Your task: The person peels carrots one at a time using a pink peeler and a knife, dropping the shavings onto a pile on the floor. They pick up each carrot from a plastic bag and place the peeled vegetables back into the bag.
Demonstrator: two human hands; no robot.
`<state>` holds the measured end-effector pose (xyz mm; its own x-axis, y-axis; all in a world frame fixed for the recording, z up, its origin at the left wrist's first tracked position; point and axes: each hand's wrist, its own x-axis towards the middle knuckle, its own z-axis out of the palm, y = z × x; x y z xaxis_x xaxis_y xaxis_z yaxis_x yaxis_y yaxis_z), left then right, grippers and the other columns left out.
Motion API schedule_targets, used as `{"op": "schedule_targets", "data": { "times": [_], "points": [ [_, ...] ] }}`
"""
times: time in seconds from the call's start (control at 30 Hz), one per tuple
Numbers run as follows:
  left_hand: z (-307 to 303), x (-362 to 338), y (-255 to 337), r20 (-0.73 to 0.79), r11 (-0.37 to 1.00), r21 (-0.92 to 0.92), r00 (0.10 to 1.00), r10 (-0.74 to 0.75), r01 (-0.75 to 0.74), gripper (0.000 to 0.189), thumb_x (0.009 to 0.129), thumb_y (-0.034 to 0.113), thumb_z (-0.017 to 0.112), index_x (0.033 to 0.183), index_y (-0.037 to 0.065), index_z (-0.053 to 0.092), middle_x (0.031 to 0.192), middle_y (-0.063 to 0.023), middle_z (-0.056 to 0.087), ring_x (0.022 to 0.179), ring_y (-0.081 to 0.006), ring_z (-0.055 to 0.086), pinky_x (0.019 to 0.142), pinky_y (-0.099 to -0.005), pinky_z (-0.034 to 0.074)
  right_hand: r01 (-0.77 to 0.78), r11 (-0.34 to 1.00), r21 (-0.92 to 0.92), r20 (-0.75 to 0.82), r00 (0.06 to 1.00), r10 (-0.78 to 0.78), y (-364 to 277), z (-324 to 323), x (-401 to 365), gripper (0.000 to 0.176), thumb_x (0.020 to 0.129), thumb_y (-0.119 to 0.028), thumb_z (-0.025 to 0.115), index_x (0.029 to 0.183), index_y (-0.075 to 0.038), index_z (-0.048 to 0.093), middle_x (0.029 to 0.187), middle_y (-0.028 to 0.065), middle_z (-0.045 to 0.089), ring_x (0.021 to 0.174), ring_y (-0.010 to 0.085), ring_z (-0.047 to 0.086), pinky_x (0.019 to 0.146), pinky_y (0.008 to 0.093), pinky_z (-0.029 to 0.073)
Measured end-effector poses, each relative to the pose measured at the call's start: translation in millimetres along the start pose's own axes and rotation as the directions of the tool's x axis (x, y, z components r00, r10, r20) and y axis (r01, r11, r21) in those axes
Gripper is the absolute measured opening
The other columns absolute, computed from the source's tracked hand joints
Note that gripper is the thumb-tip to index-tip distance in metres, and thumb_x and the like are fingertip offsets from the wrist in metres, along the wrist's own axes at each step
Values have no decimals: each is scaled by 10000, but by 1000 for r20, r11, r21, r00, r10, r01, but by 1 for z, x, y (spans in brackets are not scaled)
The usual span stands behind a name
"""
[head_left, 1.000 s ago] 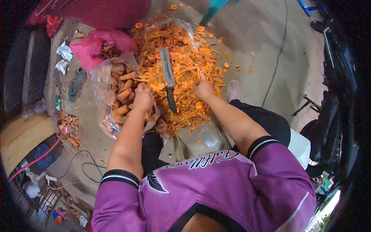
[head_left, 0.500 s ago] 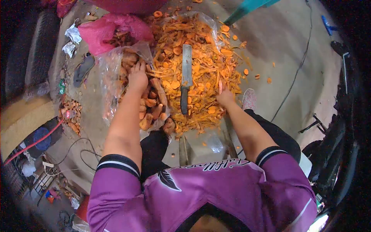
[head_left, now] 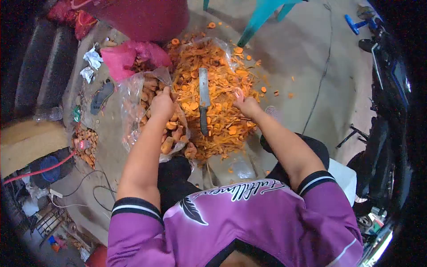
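My left hand [head_left: 163, 105] is closed over the brown roots [head_left: 171, 143] in a clear plastic bag [head_left: 129, 95]; a brownish piece shows at its fingertips, too small to name. Over the right part of a wide heap of orange slices and peelings [head_left: 189, 91], my right hand [head_left: 246, 106] is closed around a small peeler with a pale pinkish handle or frame [head_left: 239, 94], its exact shape unclear. A large knife [head_left: 203, 93] with a black handle lies on the heap between both hands, touched by neither.
A pink mesh sack [head_left: 120, 60] and a big dark red tub [head_left: 147, 20] stand beyond the bag. Teal chair legs [head_left: 254, 27] are at the top. A sandal [head_left: 102, 96] lies left, a cable [head_left: 321, 82] runs along the floor at right, and a white box [head_left: 344, 180] is near my right knee.
The view has shifted, showing more of the tub and chair. My left hand has gone from spread fingers on the roots to closed. My right hand has turned, showing the object in it more clearly.
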<state>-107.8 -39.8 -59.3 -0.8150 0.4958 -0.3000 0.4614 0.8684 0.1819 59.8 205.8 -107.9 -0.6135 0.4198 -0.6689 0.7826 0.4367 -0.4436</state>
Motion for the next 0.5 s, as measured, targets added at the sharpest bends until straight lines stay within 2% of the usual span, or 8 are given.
{"op": "schedule_targets", "data": {
  "times": [0.1,0.13,0.2,0.23,0.27,0.33,0.43,0.5],
  "points": [
    [-49,-48,42,31,960,-280,999,36,-26,406,657,134,605,1019,51,440,856,-187,542,764,-314,556,666,-347,455,51,977,209,6,999,-54,-15,-40,-53,413,717,-342,596,865,41,552,753,108,580,650,188,567,560,319,439],
    [-63,-69,56,-31,884,-461,997,73,-79,393,659,137,613,1000,33,450,824,-158,570,691,-261,566,607,-308,460,71,961,269,30,996,-82,-22,-57,-79,413,724,-343,592,883,35,545,766,97,579,649,178,565,553,313,442],
    [-71,-101,75,83,583,-809,996,-16,77,357,678,152,619,976,24,471,803,-125,577,659,-216,558,571,-271,455,79,889,451,31,994,-105,-24,-81,-117,381,742,-342,577,896,4,537,760,76,567,636,158,561,542,292,451],
    [-73,-116,84,150,375,-914,988,-41,154,341,687,160,622,964,19,481,793,-108,581,643,-194,554,553,-252,452,85,841,535,30,992,-119,-24,-88,-132,364,751,-341,569,903,-12,533,758,66,561,630,148,559,537,281,456],
    [-75,-130,93,237,98,-968,971,40,232,319,696,168,620,947,18,491,789,-92,576,639,-178,549,543,-236,446,61,740,670,58,989,-134,-22,-92,-143,337,762,-331,558,903,-26,530,741,57,551,616,142,554,530,273,458],
    [-77,-153,114,311,-432,-808,913,265,401,279,715,184,618,912,17,512,780,-61,566,632,-147,538,522,-204,435,0,481,876,99,979,-180,-17,-99,-162,283,785,-311,536,902,-54,523,708,40,530,589,128,544,515,256,462],
    [-47,-174,140,407,-589,-654,877,254,474,319,773,261,551,1007,54,488,893,-52,577,699,-118,546,534,-189,454,-1,73,997,25,943,-333,-25,-89,-189,235,779,-264,553,849,-41,537,707,49,533,606,138,530,517,253,436],
    [-43,-190,152,437,-501,-688,850,293,526,307,785,276,534,999,61,486,879,-60,568,728,-152,548,583,-243,460,66,122,990,-16,929,-370,-26,-84,-193,234,780,-231,558,882,-21,532,734,51,536,594,133,523,509,249,445]
  ]
}}
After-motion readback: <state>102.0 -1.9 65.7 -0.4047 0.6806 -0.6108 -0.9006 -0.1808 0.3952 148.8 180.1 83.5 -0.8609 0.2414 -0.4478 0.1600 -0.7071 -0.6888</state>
